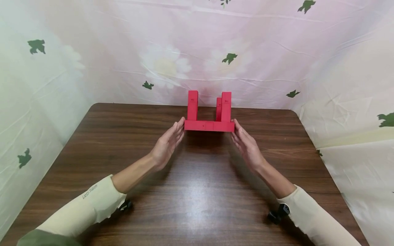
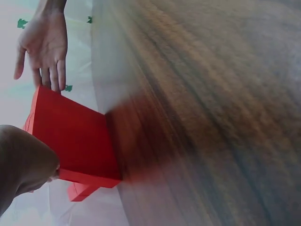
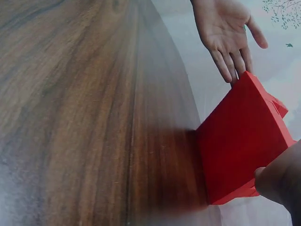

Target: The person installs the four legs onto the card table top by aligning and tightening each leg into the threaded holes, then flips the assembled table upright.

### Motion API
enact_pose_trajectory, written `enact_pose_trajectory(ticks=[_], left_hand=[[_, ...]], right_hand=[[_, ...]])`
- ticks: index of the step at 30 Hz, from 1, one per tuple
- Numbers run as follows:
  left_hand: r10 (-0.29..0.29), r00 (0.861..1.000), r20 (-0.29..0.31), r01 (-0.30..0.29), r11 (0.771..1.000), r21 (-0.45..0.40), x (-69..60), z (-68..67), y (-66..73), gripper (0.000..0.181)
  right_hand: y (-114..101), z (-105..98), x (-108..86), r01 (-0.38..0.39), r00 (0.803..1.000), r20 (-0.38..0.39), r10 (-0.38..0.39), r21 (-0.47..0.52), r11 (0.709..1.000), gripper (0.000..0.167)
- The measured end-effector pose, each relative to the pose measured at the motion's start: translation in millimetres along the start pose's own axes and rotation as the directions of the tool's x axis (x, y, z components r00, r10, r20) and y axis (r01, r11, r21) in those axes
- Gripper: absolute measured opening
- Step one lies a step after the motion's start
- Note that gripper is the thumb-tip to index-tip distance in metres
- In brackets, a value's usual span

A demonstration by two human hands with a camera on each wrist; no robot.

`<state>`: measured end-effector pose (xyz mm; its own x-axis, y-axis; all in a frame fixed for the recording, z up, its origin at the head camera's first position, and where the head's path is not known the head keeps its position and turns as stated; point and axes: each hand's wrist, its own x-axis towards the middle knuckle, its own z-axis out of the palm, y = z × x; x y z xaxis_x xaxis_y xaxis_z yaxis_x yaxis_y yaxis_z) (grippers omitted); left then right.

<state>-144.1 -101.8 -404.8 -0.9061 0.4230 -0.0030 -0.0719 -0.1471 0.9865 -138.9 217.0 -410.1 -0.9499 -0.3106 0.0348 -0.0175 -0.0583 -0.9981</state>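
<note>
A red block piece, with a broad flat slab and several bar-like posts, sits between both hands near the table's far side. Small dark print marks it. Both wrist views show the slab's broad underside slanting, one edge at the tabletop and the edge by the hands raised. Straight fingers of the left hand press its left end. At the opposite end, the right hand touches with extended fingers. One post juts out behind the slab in the left wrist view. The wrist views hide part of each nearer hand.
The dark wood-grain table has rounded far corners. A pale floral cloth with green bird shapes hangs behind it and along both sides. Black devices are worn at both wrists, by the light sleeves.
</note>
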Motion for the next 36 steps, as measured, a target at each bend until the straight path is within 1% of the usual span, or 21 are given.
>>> enact_pose_trajectory(ticks=[7, 11, 15, 18, 23, 24, 27, 31, 34, 36], left_hand=[[0.042, 0.999, 0.011, -0.041, 0.999, -0.009, 4.7, 1.7, 3.8, 0.072], [0.059, 0.998, 0.011, -0.059, 0.998, -0.013, 8.5, 1.5, 5.7, 0.072], [0.064, 0.998, 0.009, -0.064, 0.998, -0.028, 12.2, 1.1, 6.5, 0.07], [0.066, 0.998, 0.014, -0.066, 0.997, -0.032, 14.3, 0.8, 6.8, 0.07], [0.077, 0.997, 0.012, -0.077, 0.997, 0.009, 16.3, -2.7, 7.1, 0.068], [0.077, 0.997, 0.007, -0.077, 0.997, 0.025, 16.6, -3.9, 7.1, 0.067], [0.078, 0.997, -0.019, -0.076, 0.995, 0.059, 17.5, -6.7, 6.5, 0.065], [0.091, 0.994, -0.068, -0.084, 0.991, 0.102, 18.1, -9.5, 5.1, 0.063], [0.109, 0.988, -0.107, -0.091, 0.983, 0.159, 17.8, -12.4, 3.3, 0.061], [0.112, 0.987, -0.118, -0.088, 0.977, 0.193, 17.7, -15.3, 1.1, 0.06]], right_hand=[[-4, 1, 2.7, 0.052, 0.999, 0.003, -0.052, 0.03, 0.998, 0.07], [-4, 0, 5.9, 0.087, 0.996, 0.012, -0.087, 0.018, 0.996, 0.068], [-4, -1, 10.3, 0.085, 0.996, 0.013, -0.085, -0.012, 0.996, 0.068], [-5, -2, 12.0, 0.077, 0.997, 0.015, -0.076, -0.016, 0.997, 0.067], [-4, -5, 13.6, 0.073, 0.997, 0.004, -0.073, -0.024, 0.997, 0.066], [-4, -6, 13.7, 0.072, 0.997, -0.001, -0.072, -0.037, 0.997, 0.066], [1, -9, 14.9, 0.08, 0.996, -0.032, -0.086, -0.143, 0.986, 0.067], [10, -14, 17.4, 0.147, 0.986, -0.04, -0.162, -0.255, 0.956, 0.077], [16, -16, 20.8, 0.208, 0.973, -0.037, -0.226, -0.269, 0.94, 0.084], [20, -17, 23.2, 0.235, 0.966, -0.04, -0.256, -0.28, 0.931, 0.084]])
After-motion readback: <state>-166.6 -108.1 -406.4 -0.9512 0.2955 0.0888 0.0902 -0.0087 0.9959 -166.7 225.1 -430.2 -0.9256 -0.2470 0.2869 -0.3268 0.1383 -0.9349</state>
